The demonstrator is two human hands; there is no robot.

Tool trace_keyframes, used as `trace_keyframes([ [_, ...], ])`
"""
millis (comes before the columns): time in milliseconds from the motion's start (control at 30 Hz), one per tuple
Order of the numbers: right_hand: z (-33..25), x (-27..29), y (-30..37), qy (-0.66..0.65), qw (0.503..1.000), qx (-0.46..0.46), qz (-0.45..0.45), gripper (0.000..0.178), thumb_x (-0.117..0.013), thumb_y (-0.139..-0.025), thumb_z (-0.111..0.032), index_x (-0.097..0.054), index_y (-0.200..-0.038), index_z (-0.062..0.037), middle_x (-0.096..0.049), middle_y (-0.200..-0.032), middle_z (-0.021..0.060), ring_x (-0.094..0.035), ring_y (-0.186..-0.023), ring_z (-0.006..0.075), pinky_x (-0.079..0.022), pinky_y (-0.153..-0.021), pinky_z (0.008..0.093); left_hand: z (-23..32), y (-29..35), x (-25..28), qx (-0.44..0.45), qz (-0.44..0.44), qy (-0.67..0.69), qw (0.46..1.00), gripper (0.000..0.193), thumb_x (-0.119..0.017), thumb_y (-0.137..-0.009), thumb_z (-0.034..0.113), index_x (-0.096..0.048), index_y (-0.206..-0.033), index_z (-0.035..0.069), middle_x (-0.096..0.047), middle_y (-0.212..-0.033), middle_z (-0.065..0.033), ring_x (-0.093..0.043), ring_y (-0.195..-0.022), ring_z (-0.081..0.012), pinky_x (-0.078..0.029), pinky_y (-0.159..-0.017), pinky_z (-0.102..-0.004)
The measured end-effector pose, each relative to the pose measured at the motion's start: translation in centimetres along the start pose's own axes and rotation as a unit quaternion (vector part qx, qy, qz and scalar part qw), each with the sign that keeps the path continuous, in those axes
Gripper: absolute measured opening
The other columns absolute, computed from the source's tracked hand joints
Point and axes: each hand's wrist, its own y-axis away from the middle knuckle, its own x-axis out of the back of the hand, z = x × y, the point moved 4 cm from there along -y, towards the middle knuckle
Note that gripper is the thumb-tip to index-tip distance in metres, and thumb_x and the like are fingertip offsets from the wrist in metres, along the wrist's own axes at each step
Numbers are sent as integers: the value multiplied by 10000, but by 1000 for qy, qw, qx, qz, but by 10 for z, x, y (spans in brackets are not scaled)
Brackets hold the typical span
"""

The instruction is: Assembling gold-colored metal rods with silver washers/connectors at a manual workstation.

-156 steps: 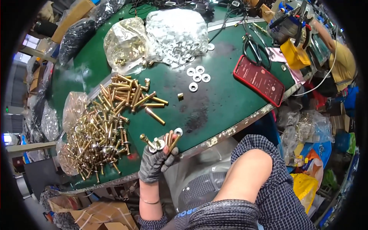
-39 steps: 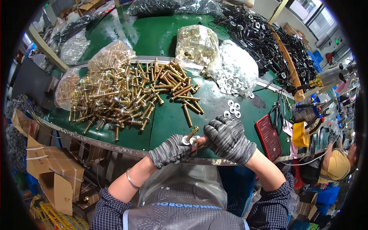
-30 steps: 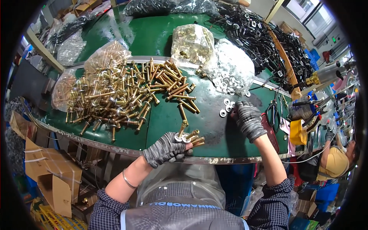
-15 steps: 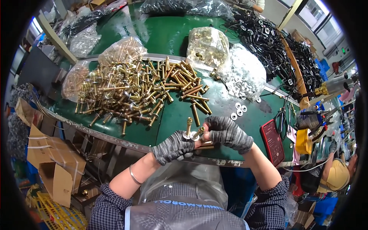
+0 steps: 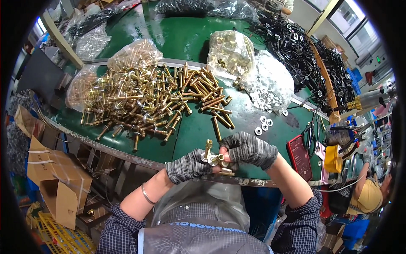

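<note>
My left hand [image 5: 188, 166], in a striped grey fingerless glove, is closed around brass-coloured bolts at the table's front edge. One bolt [image 5: 209, 146] stands up from it with a white washer [image 5: 206, 157] around it. A second bolt [image 5: 220, 157] points toward my right hand and also bears a washer. My right hand [image 5: 251, 151], gloved alike, pinches at the end of that second bolt. Whether a small nut sits between those fingertips is hidden. A big heap of bolts [image 5: 131, 99], many with washers on, lies beyond my left hand. Several loose washers [image 5: 264, 123] lie beyond my right hand.
A clear bag of washers [image 5: 275, 78] and a bag of brass-coloured nuts [image 5: 230, 51] stand at the back. A red phone [image 5: 299, 156] and a yellow container [image 5: 333, 158] lie at right. Black cables pile up behind. A cardboard box [image 5: 59, 182] is lower left.
My right fingers have shifted slightly down and left over the second bolt's end, and that bolt has tilted toward me. The left hand has barely moved.
</note>
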Motion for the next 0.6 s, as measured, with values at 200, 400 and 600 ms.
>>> trace_keyframes([
  [200, -32, 23, -17, 265, 954, 119, 78, 215, -609, -763, -175, -566, -911, -25, -591, -811, 31, -526, -786, 94, -435, -659, 245, -8, 5, 12, 27, 10, -26, 999, 311, -658, -731, 275, -569, -917, 42, -544, -721, 7, -488, -645, -55, -406, -559, -197],
  [400, -40, 88, -43, 686, 594, 159, 389, 216, -556, -779, -212, -559, -950, -80, -607, -856, 101, -571, -779, 256, -448, -667, 331, 4, 2, 3, 98, 38, -46, 993, 362, -656, -719, 358, -574, -908, 61, -493, -590, 27, -403, -466, -14, -303, -394, -149],
  [600, -28, 90, -28, 677, 675, 38, 290, 142, -542, -760, -152, -554, -874, -69, -570, -728, 147, -560, -686, 322, -444, -599, 379, 13, 1, -3, 68, 35, 7, 997, 312, -594, -777, 334, -583, -909, 51, -513, -576, 32, -383, -428, 1, -282, -364, -134],
])
